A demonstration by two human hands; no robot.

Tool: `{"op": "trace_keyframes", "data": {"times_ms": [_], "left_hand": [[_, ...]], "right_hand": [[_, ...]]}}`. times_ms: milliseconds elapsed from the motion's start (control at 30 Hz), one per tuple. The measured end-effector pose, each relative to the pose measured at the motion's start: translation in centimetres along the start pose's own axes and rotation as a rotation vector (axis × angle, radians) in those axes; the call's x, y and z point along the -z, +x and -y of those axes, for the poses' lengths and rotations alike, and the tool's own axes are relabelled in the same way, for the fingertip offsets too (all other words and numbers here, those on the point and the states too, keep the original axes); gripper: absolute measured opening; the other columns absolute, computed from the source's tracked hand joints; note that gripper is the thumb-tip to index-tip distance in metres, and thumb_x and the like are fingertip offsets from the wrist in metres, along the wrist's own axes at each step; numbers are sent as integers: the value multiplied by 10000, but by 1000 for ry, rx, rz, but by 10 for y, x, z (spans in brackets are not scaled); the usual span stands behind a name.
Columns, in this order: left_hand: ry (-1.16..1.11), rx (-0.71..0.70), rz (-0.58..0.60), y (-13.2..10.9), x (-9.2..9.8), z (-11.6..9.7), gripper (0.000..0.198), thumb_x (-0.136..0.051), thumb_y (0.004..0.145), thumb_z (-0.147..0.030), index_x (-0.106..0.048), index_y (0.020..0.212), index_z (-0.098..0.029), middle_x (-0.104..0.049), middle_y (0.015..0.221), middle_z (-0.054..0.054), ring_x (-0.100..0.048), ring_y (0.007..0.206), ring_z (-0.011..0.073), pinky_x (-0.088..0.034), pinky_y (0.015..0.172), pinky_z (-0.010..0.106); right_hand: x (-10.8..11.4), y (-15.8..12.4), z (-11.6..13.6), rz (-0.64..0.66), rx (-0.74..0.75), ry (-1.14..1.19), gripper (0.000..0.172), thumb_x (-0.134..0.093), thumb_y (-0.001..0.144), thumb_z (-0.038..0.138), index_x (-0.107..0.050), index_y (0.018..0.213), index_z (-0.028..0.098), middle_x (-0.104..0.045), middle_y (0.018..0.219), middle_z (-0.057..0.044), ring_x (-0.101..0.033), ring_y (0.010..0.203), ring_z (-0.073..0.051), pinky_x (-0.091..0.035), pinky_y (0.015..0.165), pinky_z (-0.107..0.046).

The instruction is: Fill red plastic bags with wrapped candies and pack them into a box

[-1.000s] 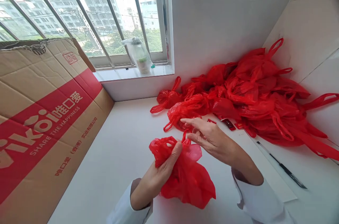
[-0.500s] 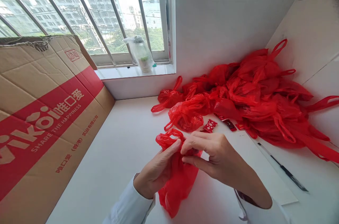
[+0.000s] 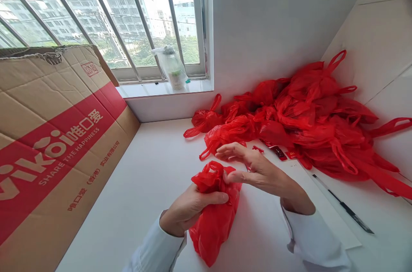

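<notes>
A red plastic bag (image 3: 214,227) is gripped by my left hand (image 3: 195,205), with the thumb lying across its front. The bag's bunched top and handle loops stick up above that hand, and its lower part hangs toward me over the white table. My right hand (image 3: 254,168) is just to the right of the bag's top, its fingers stretched apart and the thumb close to the plastic. Whether that thumb touches the bag, I cannot tell. Behind the hands lies another red bag (image 3: 225,132), bunched up on the table.
A heap of red plastic bags (image 3: 309,113) fills the far right corner. Small red packets (image 3: 279,152) lie before it. A pen (image 3: 346,207) and white paper (image 3: 322,203) are at right. A cardboard box (image 3: 58,134) stands left; a bagged jar (image 3: 174,68) sits on the windowsill.
My right hand has let go of the bag's top and spread its fingers, lifting slightly away. My left hand has shifted its grip, its thumb now lower across the bag.
</notes>
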State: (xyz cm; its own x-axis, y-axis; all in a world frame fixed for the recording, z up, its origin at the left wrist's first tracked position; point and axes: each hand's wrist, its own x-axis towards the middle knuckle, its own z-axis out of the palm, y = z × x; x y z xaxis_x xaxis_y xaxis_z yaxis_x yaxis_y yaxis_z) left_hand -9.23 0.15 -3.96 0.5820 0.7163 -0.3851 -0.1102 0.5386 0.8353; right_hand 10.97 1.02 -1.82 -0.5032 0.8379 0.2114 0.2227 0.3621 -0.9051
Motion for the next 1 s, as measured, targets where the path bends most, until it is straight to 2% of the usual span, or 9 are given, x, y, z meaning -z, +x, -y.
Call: {"op": "trace_keyframes", "data": {"times_ms": [67,133,233,333,433,567,700,833,1000], "left_hand": [[128,-10,-28,-3,-2,-2,196,-728,685,-160,-624,850,-167,-614,801,-7,-552,750,131,-445,703,245],[283,-76,-12,-6,-3,-6,114,-667,719,-156,-587,800,-172,-568,754,-26,-503,706,115,-414,665,233],[576,-251,-2,-9,-2,-9,93,-570,781,-139,-512,729,-189,-500,687,-43,-427,624,99,-361,593,224],[929,-538,-227,-6,1,-5,156,-487,801,-78,-463,711,-204,-485,688,-43,-396,595,96,-336,576,223],[1149,-742,-416,0,4,4,183,-451,797,-33,-457,753,-211,-540,832,-15,-447,630,96,-346,578,217],[1259,-910,-497,5,7,15,221,-404,836,-6,-467,792,-214,-567,1048,28,-537,677,89,-380,585,210],[1299,-1050,-499,6,9,22,253,-380,862,2,-495,820,-220,-580,967,33,-575,697,99,-415,592,197],[1284,-1053,-498,9,9,24,215,-407,878,-29,-467,822,-228,-596,904,24,-567,691,104,-438,602,194],[1317,-1008,-487,11,9,22,247,-378,864,5,-438,847,-234,-573,915,20,-536,696,106,-419,592,200]], "right_hand": [[-2,7,-8,175,-73,114,549,-603,874,436,-447,1366,250,-600,1249,-73,-563,1126,-201,-468,913,-337],[-4,11,-14,297,-105,153,634,-630,851,440,-407,1410,240,-646,1135,-57,-596,1026,-191,-473,870,-331],[-6,12,-18,326,-102,126,687,-716,782,396,-444,1392,235,-662,904,5,-593,845,-154,-461,772,-281],[-8,12,-18,308,-99,50,657,-713,787,322,-455,1388,261,-573,723,66,-508,678,-105,-393,639,-231],[-9,10,-16,269,-114,47,659,-682,811,281,-416,1414,290,-474,652,88,-423,616,-86,-337,587,-218],[-9,10,-15,189,-195,207,481,-515,924,410,-466,1381,267,-556,781,27,-510,704,-104,-432,653,-232],[-12,13,-24,198,-222,340,357,-485,928,334,-574,1248,204,-596,817,-2,-559,683,-103,-480,630,-229],[-16,17,-30,221,-113,306,253,-507,787,79,-679,955,159,-579,766,20,-507,638,-72,-416,551,-166],[-9,15,-26,215,-92,249,312,-548,788,110,-690,1053,193,-654,913,3,-571,710,-91,-446,621,-193]]}}
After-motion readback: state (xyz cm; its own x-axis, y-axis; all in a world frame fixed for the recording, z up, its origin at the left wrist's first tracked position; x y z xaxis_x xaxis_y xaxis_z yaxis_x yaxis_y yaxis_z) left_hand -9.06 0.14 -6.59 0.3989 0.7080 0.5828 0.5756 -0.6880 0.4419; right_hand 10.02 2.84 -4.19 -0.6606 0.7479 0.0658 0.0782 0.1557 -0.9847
